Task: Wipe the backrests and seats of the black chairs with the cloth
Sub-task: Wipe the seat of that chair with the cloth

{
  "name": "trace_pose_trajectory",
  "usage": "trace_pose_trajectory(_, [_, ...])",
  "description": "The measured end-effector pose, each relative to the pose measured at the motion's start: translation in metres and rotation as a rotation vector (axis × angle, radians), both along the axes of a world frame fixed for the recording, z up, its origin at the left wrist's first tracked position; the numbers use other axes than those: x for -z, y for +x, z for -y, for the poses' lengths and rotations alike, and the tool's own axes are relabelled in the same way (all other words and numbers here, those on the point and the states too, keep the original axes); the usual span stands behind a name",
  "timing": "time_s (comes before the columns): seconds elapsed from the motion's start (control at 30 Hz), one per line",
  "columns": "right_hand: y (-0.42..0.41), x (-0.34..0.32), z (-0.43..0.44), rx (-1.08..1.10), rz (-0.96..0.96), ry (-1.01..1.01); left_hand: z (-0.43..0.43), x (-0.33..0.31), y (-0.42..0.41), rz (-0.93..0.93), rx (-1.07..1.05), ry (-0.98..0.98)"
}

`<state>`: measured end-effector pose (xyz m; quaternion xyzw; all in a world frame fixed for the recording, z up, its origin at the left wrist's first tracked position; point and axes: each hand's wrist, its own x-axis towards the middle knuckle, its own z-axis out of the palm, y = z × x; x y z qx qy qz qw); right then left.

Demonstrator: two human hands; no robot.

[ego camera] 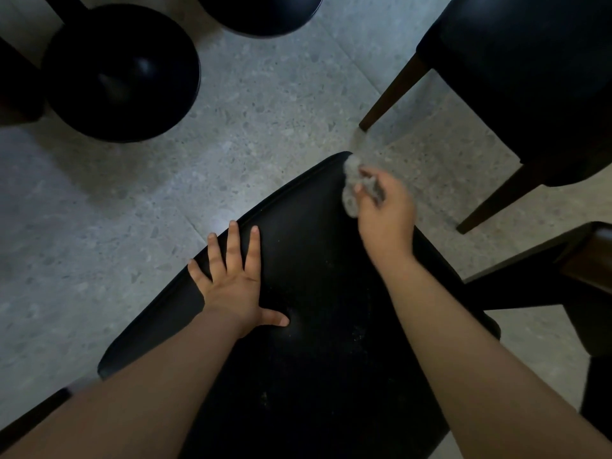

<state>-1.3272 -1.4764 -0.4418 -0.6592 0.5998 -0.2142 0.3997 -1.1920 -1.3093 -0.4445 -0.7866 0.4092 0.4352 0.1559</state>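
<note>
A black padded chair seat [314,293] fills the lower middle of the head view, with pale specks of dust on it. My left hand [235,279] lies flat on its left part, fingers spread, thumb pointing right. My right hand [385,210] is closed around a crumpled grey cloth [351,183], which touches the seat near its far right corner. The hand and cloth look motion-blurred. A second black chair [530,77] with dark wooden legs stands at the upper right.
Two round black stool seats [122,74] [261,11] stand at the upper left and top middle. A dark wooden frame [583,263] shows at the right edge. Grey speckled floor tiles [132,200] lie between the furniture.
</note>
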Motion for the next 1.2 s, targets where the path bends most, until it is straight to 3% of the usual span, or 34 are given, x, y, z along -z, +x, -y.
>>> trace_pose_trajectory(0.07, [0.008,0.003,0.028,0.063,-0.063,-0.001,0.000,0.000,0.000,-0.002,0.002,-0.002])
trace_pose_trajectory(0.23, [0.032,0.011,0.033,-0.030,-0.084,0.065,0.000,0.002,0.000,-0.004,0.003,-0.007])
trace_pose_trajectory(0.4, [0.018,0.006,0.012,-0.343,0.083,0.194,-0.002,0.003,0.001,-0.012,-0.006,-0.015])
trace_pose_trajectory(0.6, [0.040,0.003,0.022,-0.032,-0.054,0.092,-0.003,0.004,0.000,-0.003,-0.005,-0.029])
trace_pose_trajectory(0.8, [0.053,0.006,-0.039,-0.435,0.051,0.164,-0.004,0.004,0.000,0.006,-0.005,-0.048])
trace_pose_trajectory(1.0, [0.033,-0.008,-0.012,-0.029,0.090,0.126,-0.011,0.003,0.001,-0.005,-0.024,-0.155])
trace_pose_trajectory(1.2, [0.048,0.005,-0.031,-0.129,0.021,0.104,-0.025,-0.002,0.014,-0.073,-0.089,-0.326])
